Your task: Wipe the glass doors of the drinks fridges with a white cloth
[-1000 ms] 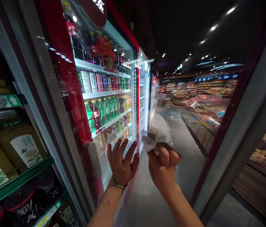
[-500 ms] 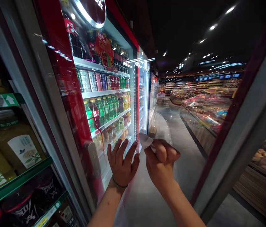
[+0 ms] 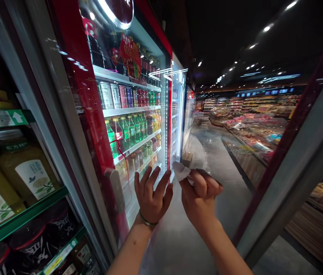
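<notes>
My left hand (image 3: 153,198) has its fingers spread, palm forward, against or just before a pane of glass; whether it touches I cannot tell. It holds nothing, and a thin dark band (image 3: 146,221) circles its wrist. Just beside it, my right hand (image 3: 201,191) is closed around a crumpled white tissue (image 3: 180,171), whose loose end sticks out to the left of the fingers. Through the pane, a red-framed drinks cooler (image 3: 169,126) shows bottles and cans on lit shelves. A grey handle (image 3: 114,191) stands left of my hands.
Close on the left, green-edged shelves (image 3: 26,212) hold large bottles of yellowish drink (image 3: 35,179) and dark jars (image 3: 32,244). A silver and maroon frame (image 3: 290,152) slants along the right. Beyond lie a grey floor aisle (image 3: 207,149) and heaped produce displays (image 3: 258,126).
The whole view has shifted slightly, with the cooler and shelves sitting a little farther right. Both hands appear slightly farther right too, with the same finger positions.
</notes>
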`<state>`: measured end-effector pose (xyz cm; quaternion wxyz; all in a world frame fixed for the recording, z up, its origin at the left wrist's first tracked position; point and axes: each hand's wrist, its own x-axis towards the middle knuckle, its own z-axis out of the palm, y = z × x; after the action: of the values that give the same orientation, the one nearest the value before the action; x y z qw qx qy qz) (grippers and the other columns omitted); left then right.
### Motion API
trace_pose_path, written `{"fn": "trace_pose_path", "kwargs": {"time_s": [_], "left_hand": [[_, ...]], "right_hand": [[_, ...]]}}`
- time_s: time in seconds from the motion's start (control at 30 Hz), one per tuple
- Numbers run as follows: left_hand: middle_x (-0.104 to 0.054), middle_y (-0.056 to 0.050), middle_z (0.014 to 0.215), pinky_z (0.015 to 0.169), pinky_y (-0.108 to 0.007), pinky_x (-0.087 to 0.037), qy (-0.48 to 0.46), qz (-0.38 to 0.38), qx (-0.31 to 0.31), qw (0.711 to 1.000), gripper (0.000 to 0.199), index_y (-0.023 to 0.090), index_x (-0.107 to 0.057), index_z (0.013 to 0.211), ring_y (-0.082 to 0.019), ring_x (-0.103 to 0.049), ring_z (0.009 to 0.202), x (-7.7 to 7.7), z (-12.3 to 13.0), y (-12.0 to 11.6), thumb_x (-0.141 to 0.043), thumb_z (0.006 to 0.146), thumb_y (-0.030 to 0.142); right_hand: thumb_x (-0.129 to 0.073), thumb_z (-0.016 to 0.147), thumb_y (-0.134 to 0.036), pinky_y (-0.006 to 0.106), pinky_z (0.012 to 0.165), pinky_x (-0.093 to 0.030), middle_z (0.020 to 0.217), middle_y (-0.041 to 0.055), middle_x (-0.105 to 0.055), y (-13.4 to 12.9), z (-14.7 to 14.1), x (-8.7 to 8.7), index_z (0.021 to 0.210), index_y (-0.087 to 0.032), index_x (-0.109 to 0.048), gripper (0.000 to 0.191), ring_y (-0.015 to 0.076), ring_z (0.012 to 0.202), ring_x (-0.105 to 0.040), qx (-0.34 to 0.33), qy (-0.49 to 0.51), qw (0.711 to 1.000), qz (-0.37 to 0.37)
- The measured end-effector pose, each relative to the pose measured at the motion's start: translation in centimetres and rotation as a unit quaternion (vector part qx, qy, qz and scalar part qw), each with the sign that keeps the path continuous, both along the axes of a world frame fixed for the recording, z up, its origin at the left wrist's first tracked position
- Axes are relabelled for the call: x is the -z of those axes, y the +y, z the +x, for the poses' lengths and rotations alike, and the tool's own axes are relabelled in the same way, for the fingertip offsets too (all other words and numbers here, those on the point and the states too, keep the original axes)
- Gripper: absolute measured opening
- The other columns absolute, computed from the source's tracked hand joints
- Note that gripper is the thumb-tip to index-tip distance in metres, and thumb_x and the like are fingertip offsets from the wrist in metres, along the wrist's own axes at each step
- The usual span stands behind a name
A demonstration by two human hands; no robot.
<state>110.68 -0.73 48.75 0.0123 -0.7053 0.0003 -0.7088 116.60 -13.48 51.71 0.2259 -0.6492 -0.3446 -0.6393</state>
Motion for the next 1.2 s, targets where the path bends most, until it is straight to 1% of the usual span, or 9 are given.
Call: {"fn": "trace_pose_path", "kwargs": {"time_s": [0.1,0.3,0.53,0.67,0.77,0.9,1.0,1.1,1.2], "left_hand": [[-0.066,-0.011,0.123,0.125,-0.052,-0.028,-0.007,0.001,-0.002,1.0,0.039,0.022,-0.068,0.129,-0.028,-0.054,0.135,0.0,0.1,0.0,-0.068,0.09,0.02],[-0.066,-0.011,0.124,0.125,-0.052,-0.028,-0.008,-0.002,-0.006,1.0,0.038,0.022,-0.068,0.129,-0.027,-0.055,0.135,0.1,0.2,0.1,-0.067,0.092,0.02],[-0.067,-0.011,0.123,0.124,-0.052,-0.029,-0.009,0.001,-0.009,1.0,0.039,0.022,-0.068,0.13,-0.028,-0.056,0.134,0.1,0.2,0.1,-0.068,0.091,0.02],[-0.067,-0.011,0.125,0.125,-0.051,-0.028,-0.012,0.0,-0.007,1.0,0.043,0.024,-0.066,0.134,-0.028,-0.055,0.135,0.1,0.3,0.2,-0.068,0.09,0.02],[-0.067,-0.011,0.126,0.125,-0.051,-0.028,-0.009,-0.001,-0.006,1.0,0.043,0.023,-0.066,0.133,-0.028,-0.055,0.135,0.1,0.3,0.2,-0.067,0.091,0.019],[-0.068,-0.011,0.123,0.125,-0.051,-0.028,-0.01,0.009,-0.005,1.0,0.038,0.021,-0.068,0.129,-0.027,-0.055,0.134,0.1,0.2,0.3,-0.068,0.091,0.02],[-0.068,-0.011,0.121,0.125,-0.051,-0.029,-0.011,0.008,-0.006,1.0,0.035,0.021,-0.069,0.126,-0.026,-0.055,0.134,0.0,0.2,0.3,-0.069,0.092,0.02],[-0.068,-0.01,0.123,0.126,-0.051,-0.029,-0.013,0.007,-0.003,1.0,0.036,0.022,-0.068,0.127,-0.025,-0.055,0.136,0.1,0.2,0.4,-0.069,0.092,0.02],[-0.068,-0.01,0.125,0.126,-0.051,-0.029,-0.007,0.008,0.003,1.0,0.037,0.023,-0.067,0.129,-0.025,-0.055,0.136,0.3,0.1,0.6,-0.068,0.093,0.019]], "right_hand": [[-0.059,0.087,-0.001,0.038,0.088,-0.036,0.109,0.0054,-0.056,-1.1,1.0,0.3,0.115,-0.031,-0.066,0.041,0.0222,0.112,-0.048,0.021,-0.003,1.0,0.007],[-0.059,0.088,-0.001,0.038,0.088,-0.036,0.112,0.0071,-0.056,-0.2,1.1,-2.3,0.117,-0.029,-0.066,0.041,0.0227,0.113,-0.046,0.029,-0.009,0.999,0.023],[-0.06,0.088,-0.004,0.037,0.087,-0.036,0.109,0.0034,-0.057,-1.1,1.4,-0.3,0.116,-0.034,-0.066,0.042,0.0206,0.111,-0.048,0.011,-0.014,1.0,-0.003],[-0.057,0.086,-0.001,0.038,0.088,-0.037,0.113,0.0055,-0.054,-1.1,2.1,-1.5,0.11,-0.031,-0.067,0.039,0.0223,0.113,-0.047,0.028,-0.009,0.999,0.038],[-0.058,0.089,-0.002,0.038,0.087,-0.036,0.114,0.0055,-0.055,-0.2,1.5,-2.4,0.11,-0.03,-0.066,0.036,0.0225,0.114,-0.046,0.011,-0.007,1.0,0.024],[-0.059,0.091,-0.003,0.037,0.086,-0.035,0.112,0.0038,-0.056,-0.2,0.9,-1.5,0.109,-0.031,-0.065,0.034,0.0212,0.111,-0.046,-0.01,-0.015,1.0,-0.025],[-0.059,0.089,-0.003,0.037,0.086,-0.036,0.111,0.0036,-0.055,-0.9,1.6,-0.9,0.11,-0.031,-0.064,0.035,0.0208,0.11,-0.046,0.0,-0.026,1.0,-0.01],[-0.058,0.089,-0.003,0.038,0.086,-0.036,0.113,0.0052,-0.053,-0.7,2.1,-1.5,0.11,-0.031,-0.064,0.036,0.0221,0.112,-0.046,0.017,-0.014,0.999,0.028],[-0.058,0.089,-0.004,0.039,0.087,-0.036,0.116,0.0057,-0.055,0.2,1.6,-2.1,0.112,-0.031,-0.065,0.037,0.0231,0.114,-0.046,0.018,-0.003,1.0,0.023]]}}
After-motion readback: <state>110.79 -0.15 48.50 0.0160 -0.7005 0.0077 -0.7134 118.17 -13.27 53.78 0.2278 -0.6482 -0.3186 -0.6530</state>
